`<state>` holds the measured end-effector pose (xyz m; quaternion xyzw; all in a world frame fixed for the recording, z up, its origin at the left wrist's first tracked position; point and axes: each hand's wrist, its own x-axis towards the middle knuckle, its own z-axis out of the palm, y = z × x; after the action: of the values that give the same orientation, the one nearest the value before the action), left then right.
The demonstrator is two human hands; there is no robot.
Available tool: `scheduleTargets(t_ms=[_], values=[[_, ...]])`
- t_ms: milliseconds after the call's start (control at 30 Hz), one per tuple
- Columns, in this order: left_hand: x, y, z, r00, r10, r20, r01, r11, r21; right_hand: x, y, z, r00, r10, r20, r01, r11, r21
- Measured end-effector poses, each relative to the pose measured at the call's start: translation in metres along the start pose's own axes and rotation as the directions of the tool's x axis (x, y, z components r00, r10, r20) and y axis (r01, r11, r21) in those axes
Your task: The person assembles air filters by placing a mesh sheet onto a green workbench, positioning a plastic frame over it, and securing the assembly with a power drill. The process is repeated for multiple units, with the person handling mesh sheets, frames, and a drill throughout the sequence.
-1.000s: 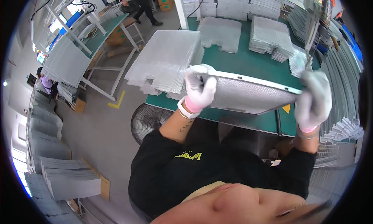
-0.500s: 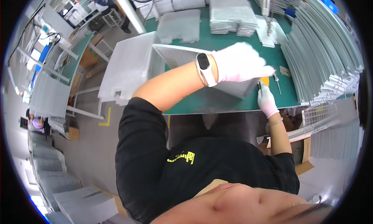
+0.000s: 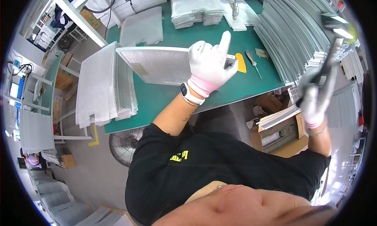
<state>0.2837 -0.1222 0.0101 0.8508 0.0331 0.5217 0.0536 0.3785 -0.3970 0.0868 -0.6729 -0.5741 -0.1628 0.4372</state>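
Note:
My left hand (image 3: 208,65), in a white glove with a pink cuff, is at the right end of a silver-framed mesh panel (image 3: 163,65) standing on edge. Its index finger points up and the thumb sticks out, while the other fingers curl at the panel's top edge. My right hand (image 3: 320,92), gloved alike, is raised off the table's right side. It grips a dark hammer (image 3: 329,57), blurred by motion, head up. On the table right of my left hand lie a yellow flat scraper-like piece (image 3: 240,63) and a screwdriver (image 3: 253,63).
Stacked mesh sheets (image 3: 98,84) stand at the green table's (image 3: 180,98) left. More sheets (image 3: 196,8) lie at the back. Many thin panels (image 3: 290,37) stand along the right side. Below are a carton (image 3: 282,137) and a floor fan (image 3: 123,145).
My right hand has risen from the table to the upper right, now with the hammer in view. My left hand has moved down onto the panel's end. The whole view has shifted.

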Motion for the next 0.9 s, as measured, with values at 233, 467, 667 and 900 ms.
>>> scheduleTargets(t_ms=[233,467,667,900], values=[[-0.002,-0.003,0.000,1.000,0.018,0.001,-0.018,0.999,0.039,0.021,-0.019,0.000,0.942,0.091,0.322,0.016,0.949,-0.316],[-0.005,-0.004,0.000,1.000,0.020,0.003,-0.020,0.999,0.046,-0.014,-0.010,0.048,0.837,0.345,0.425,-0.301,0.939,-0.170],[-0.014,0.002,-0.010,0.998,0.064,0.005,-0.064,0.998,0.001,-0.078,0.091,0.133,0.769,0.466,0.437,-0.487,0.871,-0.071],[-0.029,0.010,-0.028,0.994,0.045,0.096,-0.052,0.996,0.067,0.099,0.097,0.151,0.906,-0.167,-0.388,0.034,0.944,-0.327]])
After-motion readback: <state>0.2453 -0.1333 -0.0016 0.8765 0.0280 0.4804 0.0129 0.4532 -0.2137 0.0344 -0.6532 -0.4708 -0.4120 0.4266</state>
